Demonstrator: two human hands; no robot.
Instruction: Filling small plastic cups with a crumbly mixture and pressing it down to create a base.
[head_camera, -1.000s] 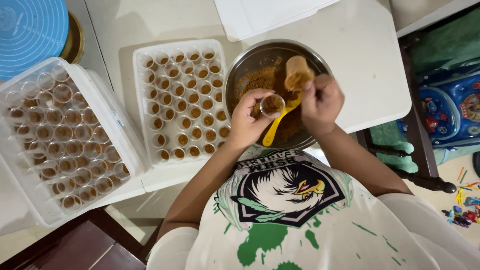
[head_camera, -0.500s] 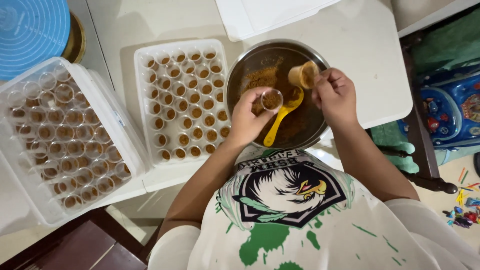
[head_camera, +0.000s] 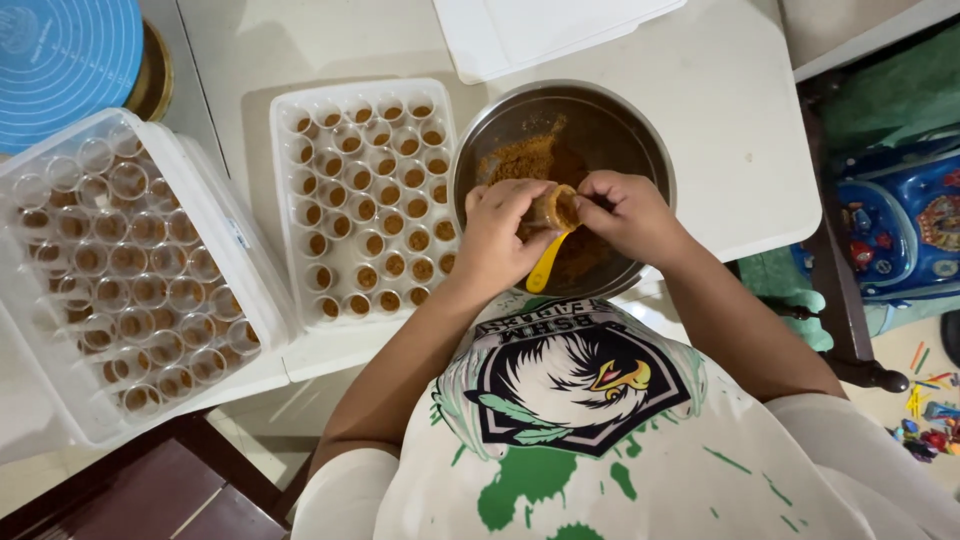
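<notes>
Head view shows your left hand (head_camera: 503, 232) and right hand (head_camera: 622, 212) meeting over the steel bowl (head_camera: 640, 140), both pinching one small cup (head_camera: 556, 207) of brown filling. The cup lies tipped on its side, its long axis running left to right and its mouth facing the right hand. One yellow spoon (head_camera: 541, 274) pokes out below your left fingers, handle pointing down and left. Half a second ago the hands were apart, cup in the left, lid in the right; now they are closed together. Two trays hold filled cups: white tray (head_camera: 290, 205), clear lidded box (head_camera: 215, 215), counts too dense to tell.
</notes>
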